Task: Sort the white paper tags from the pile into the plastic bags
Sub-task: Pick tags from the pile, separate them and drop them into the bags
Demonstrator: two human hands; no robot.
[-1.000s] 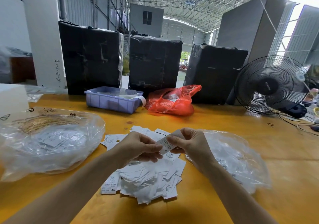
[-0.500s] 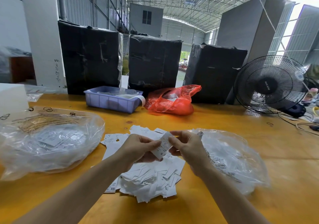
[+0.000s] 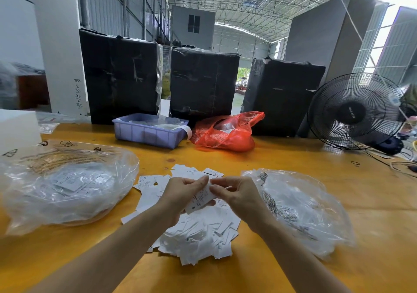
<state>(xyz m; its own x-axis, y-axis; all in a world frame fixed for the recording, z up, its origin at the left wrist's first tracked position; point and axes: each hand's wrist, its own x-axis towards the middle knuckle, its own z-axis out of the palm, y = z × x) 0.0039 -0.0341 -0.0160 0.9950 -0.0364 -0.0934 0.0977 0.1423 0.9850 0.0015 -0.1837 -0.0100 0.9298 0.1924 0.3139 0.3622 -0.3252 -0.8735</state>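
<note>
- Yellow-orange wood forms the table [image 3: 338, 202], which fills the lower half of the view.
- 3 black-wrapped boxes [image 3: 203, 82] stand in a row along the table's far edge, at 11, 12 and 1 o'clock from the pile.
- A black fan [image 3: 354, 112] stands at 2 o'clock, at the far right of the table.
- The left plastic bag [image 3: 65, 186] lies at 9 o'clock from the pile, clear and crumpled, with white tags showing inside.
- The right plastic bag [image 3: 300, 209] lies at 3 o'clock, just beside the right wrist, also holding tags.
- A red bag [image 3: 225, 132] slumps at 12 o'clock, in front of the middle box.
- A blue tray [image 3: 146, 132] sits at 11 o'clock, just left of the red bag.
- The pile of white paper tags [image 3: 203, 234] lies on the table between the 2 clear bags, partly under the hands.
- The left hand [image 3: 180, 193] is raised over the pile, fingers curled, pinching the tag at its left edge.
- The right hand [image 3: 237, 193] is level with it, thumb and fingers pinching the same tag at its upper right.
- The tag [image 3: 199, 200], held tilted between both hands above the pile, shows a printed "S" near its lower end.
</note>
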